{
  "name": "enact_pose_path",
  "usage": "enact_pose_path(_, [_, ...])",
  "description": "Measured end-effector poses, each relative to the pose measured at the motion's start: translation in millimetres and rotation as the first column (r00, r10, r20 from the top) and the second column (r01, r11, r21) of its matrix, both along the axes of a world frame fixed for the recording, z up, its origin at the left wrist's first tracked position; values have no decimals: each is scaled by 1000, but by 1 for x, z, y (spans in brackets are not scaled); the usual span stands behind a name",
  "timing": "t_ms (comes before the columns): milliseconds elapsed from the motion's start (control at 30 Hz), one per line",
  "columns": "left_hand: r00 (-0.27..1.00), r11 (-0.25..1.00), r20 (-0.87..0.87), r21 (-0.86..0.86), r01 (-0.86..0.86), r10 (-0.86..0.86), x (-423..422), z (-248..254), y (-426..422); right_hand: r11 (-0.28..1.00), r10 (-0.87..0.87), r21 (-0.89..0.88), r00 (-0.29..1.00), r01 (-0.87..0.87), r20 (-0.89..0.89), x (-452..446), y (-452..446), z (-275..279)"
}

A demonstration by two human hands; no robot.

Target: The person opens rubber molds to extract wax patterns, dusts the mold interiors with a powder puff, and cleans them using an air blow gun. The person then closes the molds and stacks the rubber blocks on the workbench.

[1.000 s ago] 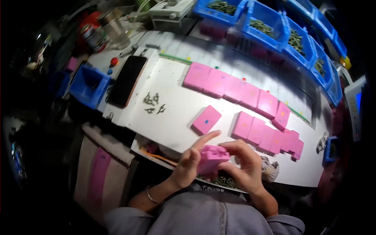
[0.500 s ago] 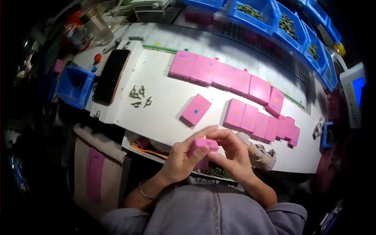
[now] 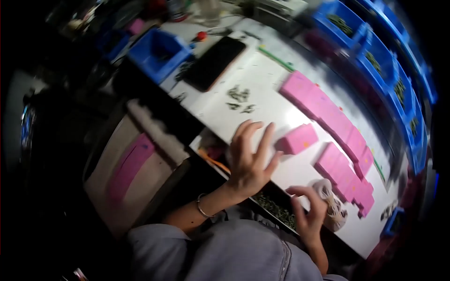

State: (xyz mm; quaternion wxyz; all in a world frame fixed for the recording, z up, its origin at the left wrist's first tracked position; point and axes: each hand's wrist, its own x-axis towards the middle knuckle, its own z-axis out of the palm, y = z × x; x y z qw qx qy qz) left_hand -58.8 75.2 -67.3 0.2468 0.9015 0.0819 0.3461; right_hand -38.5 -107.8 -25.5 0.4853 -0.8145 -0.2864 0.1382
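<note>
My left hand [image 3: 251, 164] is over the front of the white worktable [image 3: 269, 86], fingers spread and nothing in them. Just beyond its fingertips sits a pink block [image 3: 300, 139] with an orange mark; blur hides whether it is one block or two together. My right hand [image 3: 310, 210] is lower and to the right, thumb and forefinger curved apart around nothing. It is beside a pale cloth-like bundle [image 3: 333, 208] at the table's front edge. Several small dark-green pieces [image 3: 240, 96] lie beyond my left hand.
Pink blocks stand in a long back row [image 3: 323, 105] and a shorter front row [image 3: 342, 173]. Blue bins [image 3: 382, 56] with green pieces line the back right. A phone [image 3: 215, 63] and a blue bin [image 3: 157, 51] are at left. Below the edge is a drawer of green pieces [image 3: 276, 208].
Both hands held a pink block between them; now they are apart and hold nothing. The left hand has reached forward beside the table's loose block. The view has swung left and tilted.
</note>
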Motion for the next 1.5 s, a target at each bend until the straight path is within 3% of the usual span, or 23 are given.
enact_pose_path(100, [947,948,50,-5,-318,318,-53,-32,52,893,448,-38,894,-448,-20,-25,39,-25])
enact_pose_path(167, [899,907,-123,70,-415,421,-90,-66,83,711,696,-84,716,-698,-55,-43,57,-60])
enact_pose_path(200, [861,895,-244,140,-424,446,-106,-79,94,651,730,-170,671,-740,-128,-48,64,-70])
enact_pose_path(267, [801,907,-427,228,-353,419,-130,-89,103,721,669,-315,738,-617,83,-59,67,-108])
enact_pose_path(333, [841,923,-383,200,-328,382,-137,-87,106,761,580,-361,815,-539,5,-63,73,-104])
enact_pose_path(400, [846,935,-398,162,-317,356,-139,-85,109,798,541,-365,837,-480,83,-62,76,-107])
enact_pose_path(433, [863,940,-372,143,-311,342,-140,-87,111,816,487,-373,873,-441,31,-61,77,-105])
enact_pose_path(600, [883,940,-323,135,-314,342,-148,-92,112,861,433,-358,890,-363,140,-47,83,-103])
enact_pose_path(667, [866,928,-338,170,-330,370,-154,-91,112,865,447,-376,849,-331,282,-40,86,-104])
enact_pose_path(800, [865,934,-353,135,-329,356,-167,-96,113,852,449,-398,865,-340,224,-31,93,-93])
enact_pose_path(933, [862,934,-360,125,-335,357,-178,-102,118,824,549,-382,755,-418,358,-12,117,-68])
enact_pose_path(1100, [854,949,-415,104,-299,314,-195,-99,125,799,593,-339,744,-497,307,7,161,-63])
enact_pose_path(1200, [841,943,-431,98,-317,328,-198,-96,127,781,623,-364,671,-507,401,1,183,-80])
enact_pose_path(1333, [822,935,-455,87,-343,343,-204,-97,127,797,594,-364,736,-482,326,-19,202,-110])
enact_pose_path(1500, [797,915,-451,150,-376,401,-208,-103,120,795,599,-228,788,-563,141,-14,207,-162])
